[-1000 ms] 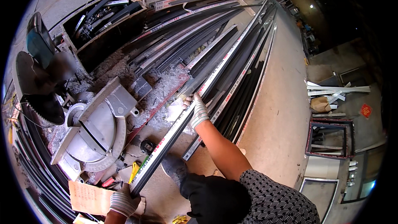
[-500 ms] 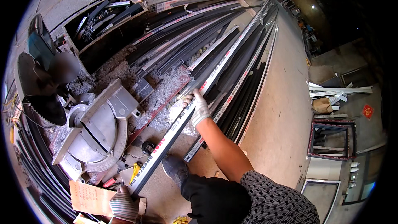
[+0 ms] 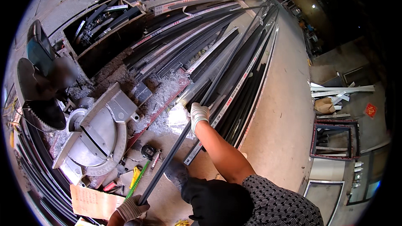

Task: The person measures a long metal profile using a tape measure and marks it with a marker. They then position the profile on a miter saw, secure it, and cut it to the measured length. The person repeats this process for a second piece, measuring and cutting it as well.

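Our gloved left hand (image 3: 130, 208) grips the near end of a long dark bar (image 3: 167, 162), and our gloved right hand (image 3: 199, 112) is closed around it farther up. The bar slants past the saw (image 3: 96, 136), out over a heap of bars (image 3: 247, 75); we should move both hands together, well apart, so it doesn't twist.

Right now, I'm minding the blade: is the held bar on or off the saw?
Off: a tape measure lies between the bar and the saw.
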Demonstrator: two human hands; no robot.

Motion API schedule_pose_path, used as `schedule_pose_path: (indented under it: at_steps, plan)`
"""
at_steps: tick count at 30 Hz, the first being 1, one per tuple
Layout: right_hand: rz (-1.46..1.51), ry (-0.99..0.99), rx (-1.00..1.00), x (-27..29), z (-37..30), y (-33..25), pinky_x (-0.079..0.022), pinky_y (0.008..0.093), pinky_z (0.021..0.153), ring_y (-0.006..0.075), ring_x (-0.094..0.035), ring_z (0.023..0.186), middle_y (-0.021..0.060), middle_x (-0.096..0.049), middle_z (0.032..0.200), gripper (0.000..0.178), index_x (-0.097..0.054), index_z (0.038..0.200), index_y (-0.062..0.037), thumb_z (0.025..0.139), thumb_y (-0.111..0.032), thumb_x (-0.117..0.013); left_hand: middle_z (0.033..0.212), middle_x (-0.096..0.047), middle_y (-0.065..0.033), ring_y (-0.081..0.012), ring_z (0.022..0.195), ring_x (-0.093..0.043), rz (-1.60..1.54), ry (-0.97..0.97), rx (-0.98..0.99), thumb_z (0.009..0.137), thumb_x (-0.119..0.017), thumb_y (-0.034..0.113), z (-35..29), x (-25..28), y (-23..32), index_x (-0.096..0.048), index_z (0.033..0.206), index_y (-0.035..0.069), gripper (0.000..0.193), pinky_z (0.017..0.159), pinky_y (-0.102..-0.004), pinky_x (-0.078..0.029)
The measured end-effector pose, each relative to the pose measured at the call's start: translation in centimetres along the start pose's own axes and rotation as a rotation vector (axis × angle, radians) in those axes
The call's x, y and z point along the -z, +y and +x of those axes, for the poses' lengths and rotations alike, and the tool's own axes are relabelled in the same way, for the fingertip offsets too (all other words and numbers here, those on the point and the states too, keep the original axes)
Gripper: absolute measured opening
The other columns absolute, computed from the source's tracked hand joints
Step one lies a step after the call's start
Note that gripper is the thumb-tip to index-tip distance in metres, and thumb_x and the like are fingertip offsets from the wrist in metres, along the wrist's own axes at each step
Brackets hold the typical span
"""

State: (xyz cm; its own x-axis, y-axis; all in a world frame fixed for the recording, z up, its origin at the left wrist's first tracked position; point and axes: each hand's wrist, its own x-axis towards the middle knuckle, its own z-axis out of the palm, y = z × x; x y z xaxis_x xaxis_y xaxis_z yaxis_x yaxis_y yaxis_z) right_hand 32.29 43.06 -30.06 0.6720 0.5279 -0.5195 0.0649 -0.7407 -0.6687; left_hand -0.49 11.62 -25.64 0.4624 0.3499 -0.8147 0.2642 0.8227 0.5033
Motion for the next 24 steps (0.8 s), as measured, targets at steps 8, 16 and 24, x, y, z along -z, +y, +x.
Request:
schedule_pose_path:
  at_steps: [8,16,24]
  plan:
    - [0.141,0.088,0.114,-1.8,5.6,4.5,-0.05,0.0376,0.054,0.0191,-0.058,0.056,0.0084,-0.063,0.077,0.038,-0.06,0.099,0.0003,0.094,-0.036,-0.072,0.064,-0.051,0.0017,-0.0084,0.053,-0.048,-0.422,-0.298,0.097,0.095,-0.071,0.015,1.9,0.9,-2.9,-0.06,0.09,0.006,0.015,0.048,-0.0247,-0.036]
    - [0.72,-0.276,-0.001,-0.5,-0.6,1.1,-0.049,0.0338,0.05,0.0178,-0.056,0.055,0.0046,-0.063,0.076,0.044,-0.053,0.098,-0.0086,0.094,-0.048,-0.073,0.088,-0.07,-0.007,-0.0125,0.069,-0.063,-0.241,-0.178,-0.115,0.095,-0.071,0.052,-0.9,3.0,0.0,-0.063,0.116,-0.001,0.058,0.065,-0.0248,-0.05]
    - [0.896,-0.335,-0.125,-0.8,-1.4,0.3,-0.046,0.0326,0.047,0.0176,-0.05,0.05,0.0061,-0.058,0.068,0.052,-0.05,0.094,-0.0069,0.095,-0.057,-0.065,0.092,-0.073,-0.0103,-0.017,0.076,-0.069,-0.102,-0.003,-0.189,0.098,-0.063,0.057,-0.6,3.0,-1.5,-0.062,0.113,-0.002,0.061,0.07,-0.0318,-0.057]
